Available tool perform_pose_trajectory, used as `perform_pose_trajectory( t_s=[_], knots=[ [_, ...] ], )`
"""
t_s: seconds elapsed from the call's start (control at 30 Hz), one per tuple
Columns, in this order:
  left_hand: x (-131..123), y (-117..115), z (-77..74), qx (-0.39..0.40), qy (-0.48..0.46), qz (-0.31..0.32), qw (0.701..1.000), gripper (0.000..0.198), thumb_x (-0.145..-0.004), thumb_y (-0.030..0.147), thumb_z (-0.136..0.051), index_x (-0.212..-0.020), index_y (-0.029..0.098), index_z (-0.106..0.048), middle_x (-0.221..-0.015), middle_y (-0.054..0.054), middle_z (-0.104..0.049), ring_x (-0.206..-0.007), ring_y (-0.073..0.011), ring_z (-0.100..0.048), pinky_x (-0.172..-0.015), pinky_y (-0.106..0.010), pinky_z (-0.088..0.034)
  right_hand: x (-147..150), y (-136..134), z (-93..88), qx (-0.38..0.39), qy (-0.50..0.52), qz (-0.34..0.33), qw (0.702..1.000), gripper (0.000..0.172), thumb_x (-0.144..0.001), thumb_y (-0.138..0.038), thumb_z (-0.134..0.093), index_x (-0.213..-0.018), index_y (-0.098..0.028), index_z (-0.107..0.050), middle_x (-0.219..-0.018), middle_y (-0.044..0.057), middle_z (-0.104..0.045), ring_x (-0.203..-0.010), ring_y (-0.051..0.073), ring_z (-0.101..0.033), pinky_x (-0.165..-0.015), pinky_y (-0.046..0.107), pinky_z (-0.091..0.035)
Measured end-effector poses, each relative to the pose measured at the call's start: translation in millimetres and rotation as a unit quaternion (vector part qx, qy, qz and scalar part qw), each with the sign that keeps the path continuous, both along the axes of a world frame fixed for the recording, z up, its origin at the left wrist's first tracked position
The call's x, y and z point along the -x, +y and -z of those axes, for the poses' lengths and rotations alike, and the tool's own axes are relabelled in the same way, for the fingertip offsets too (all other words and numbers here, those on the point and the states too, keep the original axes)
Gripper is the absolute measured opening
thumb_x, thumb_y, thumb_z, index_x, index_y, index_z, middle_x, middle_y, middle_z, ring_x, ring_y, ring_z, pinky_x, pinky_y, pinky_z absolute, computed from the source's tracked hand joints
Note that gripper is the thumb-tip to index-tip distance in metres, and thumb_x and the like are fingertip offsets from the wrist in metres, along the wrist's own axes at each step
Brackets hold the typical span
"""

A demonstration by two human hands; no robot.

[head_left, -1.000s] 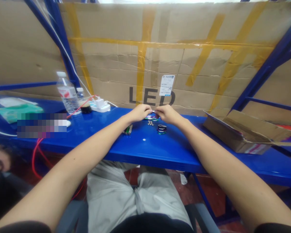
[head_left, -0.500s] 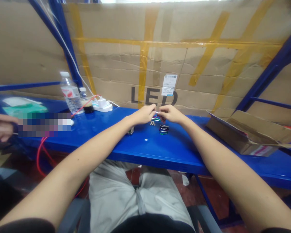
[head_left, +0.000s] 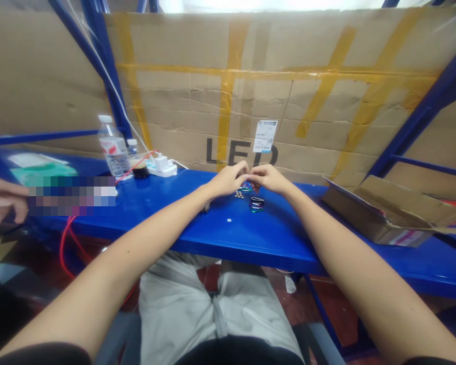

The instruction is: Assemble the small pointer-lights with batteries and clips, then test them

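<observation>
Over the blue table [head_left: 228, 233], my left hand [head_left: 228, 180] and my right hand [head_left: 270, 179] meet at the fingertips. Both are closed in a pinch, and whatever lies between them is too small or hidden to make out. Just below the fingers lie several small brass-coloured pieces [head_left: 239, 194]. Behind these, partly covered by my hands, are shiny coloured metal loops [head_left: 245, 187]. A short stack of dark, purple and green metal loops, like carabiners [head_left: 257, 204], sits below my right hand. Small metallic parts [head_left: 206, 207] show beside my left wrist.
An open cardboard box [head_left: 387, 215] stands at the right. At the left are a water bottle [head_left: 114, 152], a smaller bottle with dark liquid [head_left: 140, 170] and a white power strip [head_left: 162, 167]. Another person's hand [head_left: 5, 200] is at the far left. A large cardboard sheet [head_left: 182, 106] stands behind.
The fingertips of my two hands have come closer together, and my left fingers have bent more. The view has tilted slightly. The loops and brass-coloured pieces stay in place.
</observation>
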State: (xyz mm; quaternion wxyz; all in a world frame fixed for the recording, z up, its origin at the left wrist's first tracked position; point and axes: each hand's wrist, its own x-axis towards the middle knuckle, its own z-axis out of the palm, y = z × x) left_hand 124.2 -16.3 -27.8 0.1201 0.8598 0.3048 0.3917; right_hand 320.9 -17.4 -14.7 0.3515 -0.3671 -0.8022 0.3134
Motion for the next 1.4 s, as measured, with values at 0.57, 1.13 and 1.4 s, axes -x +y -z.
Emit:
perform_pose_trajectory(
  t_s=[0.57, 1.13, 1.4],
  knots=[
    [0.9, 5.7, 0.6, -0.008, -0.065, 0.06, 0.996, 0.008, -0.08, 0.021, -0.066, -0.084, 0.016, -0.062, -0.086, -0.002, -0.068, -0.083, -0.0159, -0.062, -0.078, -0.03, -0.046, -2.6, -2.1, 0.8, 0.09, 0.049, -0.014, 0.995, 0.03, -0.076, -0.037, -0.076, -0.063, -0.016, -0.059, -0.05, 0.0, -0.058, -0.044, 0.013, -0.056, -0.048, 0.027, -0.049],
    [-1.3, 5.4, -0.4, -0.015, -0.056, 0.041, 0.997, 0.004, -0.085, 0.018, -0.057, -0.082, 0.016, -0.059, -0.08, -0.001, -0.065, -0.076, -0.0144, -0.058, -0.072, -0.028, -0.043, -3.6, 0.9, 3.8, 0.182, 0.133, -0.024, 0.974, 0.018, -0.068, -0.024, -0.074, -0.063, -0.016, -0.059, -0.045, -0.002, -0.05, -0.04, 0.012, -0.048, -0.041, 0.026, -0.037],
    [-1.6, 7.0, -1.4, -0.029, -0.063, 0.043, 0.997, 0.007, -0.086, 0.02, -0.058, -0.08, 0.017, -0.058, -0.079, -0.001, -0.064, -0.077, -0.0147, -0.057, -0.073, -0.029, -0.044, 2.8, -4.0, 0.0, 0.222, 0.174, -0.02, 0.959, 0.02, -0.071, -0.023, -0.072, -0.062, -0.015, -0.056, -0.046, -0.003, -0.045, -0.04, 0.009, -0.041, -0.04, 0.024, -0.031]
  ],
)
